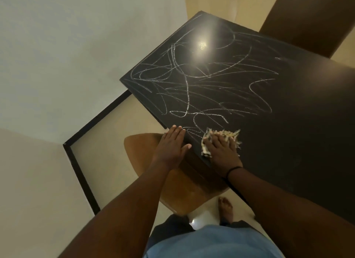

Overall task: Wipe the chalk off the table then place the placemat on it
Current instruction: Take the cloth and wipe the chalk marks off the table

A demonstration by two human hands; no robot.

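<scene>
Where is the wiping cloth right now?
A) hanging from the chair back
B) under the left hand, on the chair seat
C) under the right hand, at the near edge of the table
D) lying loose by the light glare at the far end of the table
C: the patterned cloth lies under the right hand, pressed flat on the black table near its edge, while the left hand rests flat at the table's edge with no cloth under it.
</scene>
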